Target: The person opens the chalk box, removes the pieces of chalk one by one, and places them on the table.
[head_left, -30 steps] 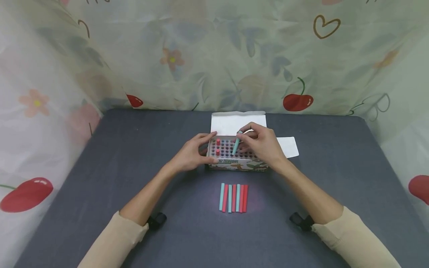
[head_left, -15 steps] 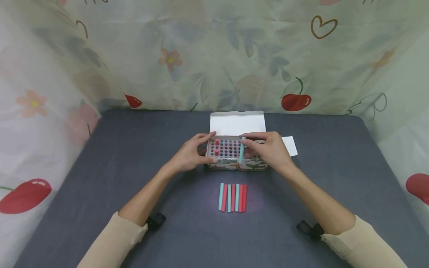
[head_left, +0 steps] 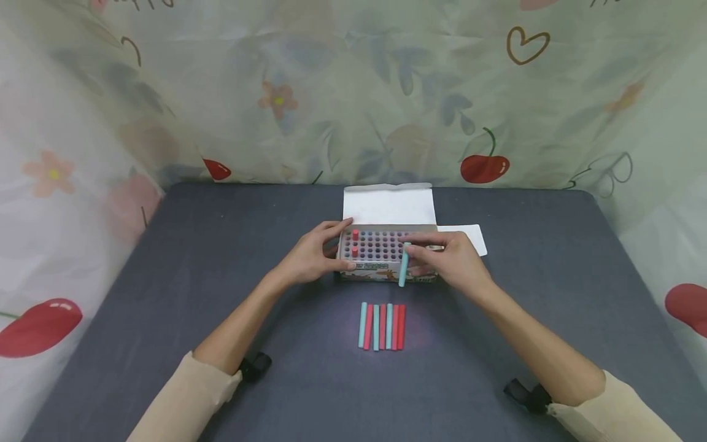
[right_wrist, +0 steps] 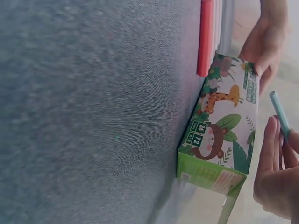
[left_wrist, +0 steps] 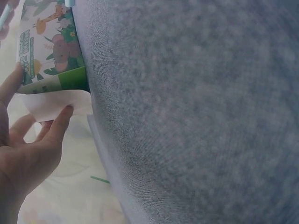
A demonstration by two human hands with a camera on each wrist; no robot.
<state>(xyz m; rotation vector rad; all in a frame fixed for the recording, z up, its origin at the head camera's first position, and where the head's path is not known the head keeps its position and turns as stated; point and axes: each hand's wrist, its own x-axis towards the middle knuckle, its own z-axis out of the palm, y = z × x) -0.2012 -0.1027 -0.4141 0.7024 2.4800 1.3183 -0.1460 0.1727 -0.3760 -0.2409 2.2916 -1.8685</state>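
Observation:
My right hand (head_left: 455, 258) pinches a light-blue chalk stick (head_left: 402, 273) between thumb and fingers. The stick slants downward, overlapping the front right of the chalk box (head_left: 367, 274) in the head view. Inside the box is a perforated insert (head_left: 378, 245) with rows of round holes; two red chalk sticks (head_left: 355, 234) stand up at its left side. My left hand (head_left: 309, 255) holds the box's left end, thumb at the front and index finger at the back corner. In the left wrist view its fingers touch a white end flap (left_wrist: 56, 102).
In front of the box several red and light-blue chalk sticks (head_left: 382, 327) lie side by side on the dark grey table (head_left: 248, 215). The box's white lid (head_left: 389, 205) stands open at the back, and a white side flap (head_left: 469, 238) sticks out right. Patterned curtains (head_left: 353, 92) surround the table.
My right hand has moved right and toward me with the light-blue chalk stick, from above the holes to the box's front edge. The left hand stays on the box.

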